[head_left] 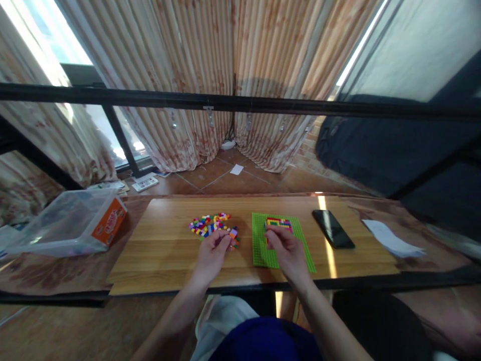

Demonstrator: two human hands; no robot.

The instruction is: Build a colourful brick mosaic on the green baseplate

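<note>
A loose heap of small multicoloured toy building bricks (210,224) lies on the wooden board, left of centre. My left hand (213,250) is at the near right side of this heap, thumb and fingertips pinched together beside some orange and purple bricks (233,233). Whether a brick is between those fingertips is too small to tell. Right of the heap lies a green studded baseplate (261,255). On it stands a build of red, yellow and other coloured bricks (280,222), partly covered by my right hand (288,249). That hand is closed in a pinch over the build; what it grips is hidden.
A black phone (332,229) lies on the wooden board (158,250) to the right, with white papers (391,238) beyond it. At the left stands a clear plastic box (71,220) with an orange label. A dark metal bar (240,103) crosses in front of the curtains.
</note>
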